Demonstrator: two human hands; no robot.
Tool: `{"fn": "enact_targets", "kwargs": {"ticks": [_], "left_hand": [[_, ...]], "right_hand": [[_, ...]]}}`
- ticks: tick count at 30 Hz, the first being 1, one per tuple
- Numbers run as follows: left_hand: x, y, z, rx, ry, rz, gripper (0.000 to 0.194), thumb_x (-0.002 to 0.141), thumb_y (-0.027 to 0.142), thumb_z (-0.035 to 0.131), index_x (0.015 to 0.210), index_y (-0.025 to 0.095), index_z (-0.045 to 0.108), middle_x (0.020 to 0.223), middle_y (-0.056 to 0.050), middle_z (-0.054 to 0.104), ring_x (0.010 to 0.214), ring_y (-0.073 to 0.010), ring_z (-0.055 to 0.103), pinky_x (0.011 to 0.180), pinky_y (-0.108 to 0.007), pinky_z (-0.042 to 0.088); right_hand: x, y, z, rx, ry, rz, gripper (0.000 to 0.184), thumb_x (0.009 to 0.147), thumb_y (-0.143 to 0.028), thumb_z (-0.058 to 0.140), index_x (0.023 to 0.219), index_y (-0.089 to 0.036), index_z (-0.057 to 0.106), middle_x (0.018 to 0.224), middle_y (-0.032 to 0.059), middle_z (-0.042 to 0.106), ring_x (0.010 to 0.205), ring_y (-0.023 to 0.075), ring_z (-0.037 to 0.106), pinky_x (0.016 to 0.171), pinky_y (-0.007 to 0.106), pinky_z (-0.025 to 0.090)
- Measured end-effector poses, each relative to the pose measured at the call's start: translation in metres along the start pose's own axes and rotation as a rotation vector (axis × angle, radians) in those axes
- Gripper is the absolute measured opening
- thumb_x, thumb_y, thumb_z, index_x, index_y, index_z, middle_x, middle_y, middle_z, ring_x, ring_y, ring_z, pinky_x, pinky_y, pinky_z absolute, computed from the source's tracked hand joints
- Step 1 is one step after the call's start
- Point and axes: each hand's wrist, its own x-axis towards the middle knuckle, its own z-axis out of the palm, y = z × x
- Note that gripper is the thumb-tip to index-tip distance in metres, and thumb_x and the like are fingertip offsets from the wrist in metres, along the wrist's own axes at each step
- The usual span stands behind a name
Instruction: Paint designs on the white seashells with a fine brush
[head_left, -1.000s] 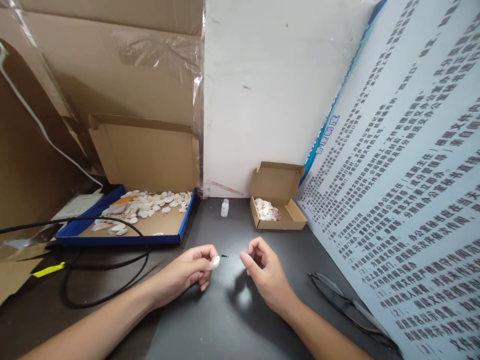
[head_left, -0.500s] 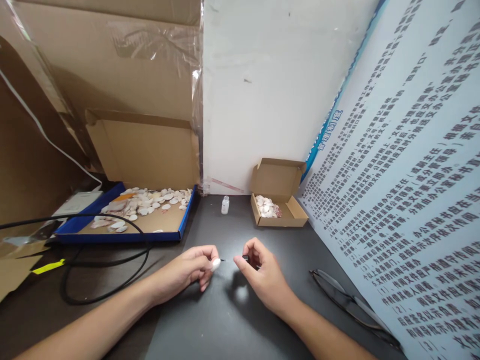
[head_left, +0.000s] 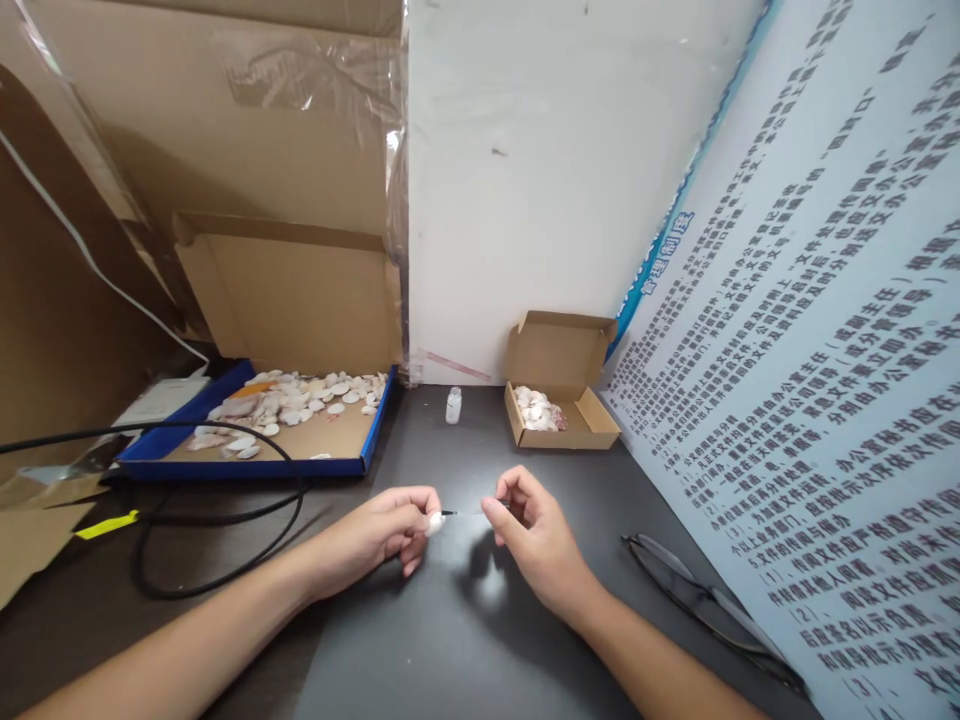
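My left hand pinches a small white seashell between thumb and fingertips, above the dark table. Across from it, my right hand closes on the dark cap of a small applicator brush. Its thin clear stem reaches left, and the black bristle tip is at the shell's edge; whether they touch I cannot tell. Most of the cap is hidden by my fingers. Farther back stands a little clear glass bottle, upright and without a cap, with whitish contents.
A blue-edged cardboard box of many shells stands at the left. At the back right is a small open carton with more shells. Black cable loops lie at left, eyeglasses at right beside a printed board.
The shell has tilted in my left fingers. My right hand moved a little left, then slightly back right, with the brush tip staying near the shell. The view shifted slightly.
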Motion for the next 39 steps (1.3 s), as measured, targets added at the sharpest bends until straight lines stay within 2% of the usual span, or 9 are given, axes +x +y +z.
{"fn": "enact_targets", "kwargs": {"ticks": [2, 5, 10, 15, 19, 24, 29, 34, 39], "left_hand": [[-0.0002, 0.0008, 0.0008, 0.002, -0.001, -0.008, 0.011, 0.074, 0.024, 0.057, 0.072, 0.015, 0.049, 0.056, 0.003, 0.038, 0.053, -0.0092, 0.035, 0.053, -0.022, 0.037], [-0.0007, 0.0021, 0.0024, 0.008, -0.004, -0.012, 0.013, 0.073, 0.025, 0.057, 0.072, 0.015, 0.049, 0.057, 0.003, 0.037, 0.054, -0.0091, 0.035, 0.053, -0.022, 0.036], [-0.0013, 0.0032, 0.0033, 0.012, 0.002, -0.020, 0.018, 0.071, 0.027, 0.060, 0.070, 0.016, 0.047, 0.056, 0.004, 0.035, 0.052, -0.0085, 0.032, 0.051, -0.021, 0.035], [-0.0021, 0.0050, 0.0024, 0.044, -0.018, -0.037, 0.019, 0.072, 0.027, 0.063, 0.072, 0.015, 0.048, 0.058, 0.004, 0.038, 0.053, -0.0084, 0.036, 0.053, -0.021, 0.036], [-0.0032, 0.0073, 0.0024, 0.068, -0.030, -0.026, 0.018, 0.074, 0.027, 0.062, 0.071, 0.015, 0.048, 0.057, 0.004, 0.038, 0.055, -0.0092, 0.038, 0.055, -0.022, 0.037], [-0.0043, 0.0083, 0.0017, 0.099, -0.045, -0.027, 0.017, 0.076, 0.027, 0.060, 0.073, 0.015, 0.048, 0.062, 0.002, 0.044, 0.058, -0.0104, 0.043, 0.057, -0.023, 0.039], [-0.0044, 0.0080, 0.0011, 0.104, -0.048, -0.009, 0.013, 0.075, 0.022, 0.059, 0.072, 0.016, 0.048, 0.063, 0.002, 0.044, 0.058, -0.0103, 0.044, 0.055, -0.023, 0.038], [-0.0044, 0.0086, 0.0008, 0.115, -0.040, -0.041, 0.012, 0.077, 0.024, 0.058, 0.075, 0.015, 0.050, 0.062, 0.002, 0.044, 0.056, -0.0098, 0.043, 0.053, -0.023, 0.036], [-0.0034, 0.0076, -0.0005, 0.106, -0.037, -0.044, 0.013, 0.077, 0.024, 0.059, 0.075, 0.016, 0.049, 0.061, 0.002, 0.045, 0.055, -0.0097, 0.043, 0.053, -0.022, 0.036]], "right_hand": [[-0.0002, -0.0003, 0.0001, 0.006, -0.029, -0.003, 0.053, 0.079, -0.060, 0.051, 0.089, -0.009, 0.039, 0.072, -0.0008, 0.043, 0.060, -0.0038, 0.039, 0.057, 0.007, 0.033], [-0.0005, -0.0012, -0.0005, -0.050, 0.025, -0.012, 0.050, 0.079, -0.056, 0.054, 0.086, -0.008, 0.041, 0.069, -0.0008, 0.041, 0.059, -0.0044, 0.035, 0.054, 0.007, 0.028], [-0.0013, -0.0021, -0.0007, 0.063, -0.022, -0.010, 0.053, 0.079, -0.059, 0.052, 0.089, -0.009, 0.038, 0.070, -0.0010, 0.043, 0.059, -0.0036, 0.039, 0.056, 0.008, 0.034], [-0.0026, -0.0028, -0.0010, -0.033, 0.036, -0.036, 0.047, 0.080, -0.054, 0.054, 0.086, -0.008, 0.041, 0.069, -0.0008, 0.041, 0.060, -0.0045, 0.034, 0.056, 0.007, 0.028], [-0.0024, -0.0039, -0.0025, 0.005, -0.004, -0.044, 0.049, 0.080, -0.056, 0.052, 0.089, -0.009, 0.040, 0.073, -0.0005, 0.042, 0.061, -0.0041, 0.037, 0.059, 0.008, 0.033], [-0.0019, -0.0030, -0.0039, -0.078, 0.037, -0.021, 0.047, 0.081, -0.055, 0.053, 0.087, -0.009, 0.040, 0.068, -0.0011, 0.040, 0.059, -0.0041, 0.032, 0.056, 0.007, 0.028], [-0.0038, -0.0034, -0.0037, -0.007, -0.042, -0.052, 0.051, 0.080, -0.058, 0.053, 0.088, -0.010, 0.039, 0.071, -0.0006, 0.041, 0.061, -0.0041, 0.034, 0.058, 0.007, 0.031], [-0.0042, -0.0032, -0.0054, -0.118, 0.025, -0.043, 0.046, 0.081, -0.054, 0.052, 0.086, -0.009, 0.040, 0.067, -0.0011, 0.038, 0.059, -0.0042, 0.031, 0.056, 0.007, 0.027], [-0.0049, -0.0035, -0.0051, -0.051, -0.020, -0.063, 0.049, 0.081, -0.056, 0.051, 0.088, -0.009, 0.040, 0.072, -0.0003, 0.041, 0.061, -0.0042, 0.035, 0.059, 0.008, 0.033]]}}
